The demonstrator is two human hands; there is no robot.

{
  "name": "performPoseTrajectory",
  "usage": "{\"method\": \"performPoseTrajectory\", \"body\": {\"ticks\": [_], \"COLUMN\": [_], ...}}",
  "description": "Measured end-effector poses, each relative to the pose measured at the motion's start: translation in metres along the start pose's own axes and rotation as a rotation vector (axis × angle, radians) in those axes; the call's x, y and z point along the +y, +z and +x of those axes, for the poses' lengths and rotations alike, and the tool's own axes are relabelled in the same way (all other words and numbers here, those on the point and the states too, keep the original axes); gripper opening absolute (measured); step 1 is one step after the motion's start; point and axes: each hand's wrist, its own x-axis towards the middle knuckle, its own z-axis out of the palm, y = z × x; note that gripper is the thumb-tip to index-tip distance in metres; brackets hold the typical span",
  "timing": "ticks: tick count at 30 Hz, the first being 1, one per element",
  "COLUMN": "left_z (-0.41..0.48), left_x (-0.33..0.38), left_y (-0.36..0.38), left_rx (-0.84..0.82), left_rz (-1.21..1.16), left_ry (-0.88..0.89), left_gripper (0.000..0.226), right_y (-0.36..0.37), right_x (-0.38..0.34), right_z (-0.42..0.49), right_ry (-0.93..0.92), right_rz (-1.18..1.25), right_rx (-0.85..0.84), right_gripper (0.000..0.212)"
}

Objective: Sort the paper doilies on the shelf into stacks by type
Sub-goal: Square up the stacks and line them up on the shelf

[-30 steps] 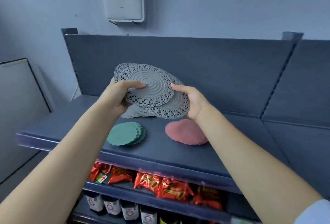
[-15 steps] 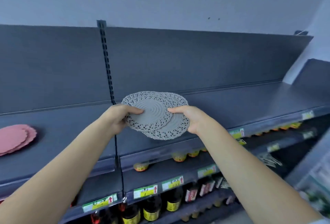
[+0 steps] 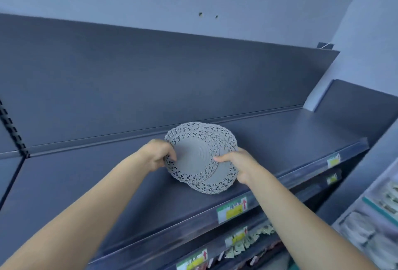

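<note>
A fan of grey lace doilies (image 3: pixel 195 157) is held by both hands over the dark shelf (image 3: pixel 103 185), roughly midway between its back edge and its front edge. Whether the lowest sheet touches the board cannot be told. At least three overlapping round sheets show in the fan; the full count is hidden by the overlap.

The left hand (image 3: pixel 158 154) pinches the fan's left rim, thumb on top and fingers curled beneath. The right hand (image 3: pixel 239 167) grips the right side, thumb laid across the upper sheet.

Bare board runs from the fan to the shelf's left end at the slotted upright (image 3: pixel 13 133) and to its right end, with open surface behind as far as the back panel (image 3: pixel 150 84). The fan's lower rim lies near the front edge.

Two price labels (image 3: pixel 232 209) sit on that front edge, one below the right forearm and one towards the right corner. A lower shelf (image 3: pixel 301 193) underneath carries further labels and small blurred packets.
</note>
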Motion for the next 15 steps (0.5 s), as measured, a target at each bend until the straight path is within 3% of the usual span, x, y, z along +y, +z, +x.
{"method": "performPoseTrajectory", "body": {"ticks": [3, 8, 12, 15], "left_z": [0.014, 0.012, 0.011, 0.01], "left_x": [0.009, 0.028, 0.018, -0.007], "left_y": [0.021, 0.055, 0.073, 0.088], "left_rx": [0.003, 0.05, 0.181, 0.241], "left_rz": [-0.07, -0.202, -0.207, -0.204], "left_ry": [0.145, 0.454, 0.499, 0.445], "left_gripper": [0.032, 0.053, 0.067, 0.069], "right_y": [-0.022, -0.043, -0.053, -0.061], "right_x": [-0.012, -0.056, -0.067, -0.049], "right_z": [0.02, 0.039, 0.055, 0.066], "right_ry": [-0.196, -0.496, -0.531, -0.475], "right_rz": [0.042, 0.109, -0.019, -0.056], "right_rx": [0.03, -0.09, -0.259, -0.38], "right_gripper": [0.049, 0.05, 0.058, 0.047]}}
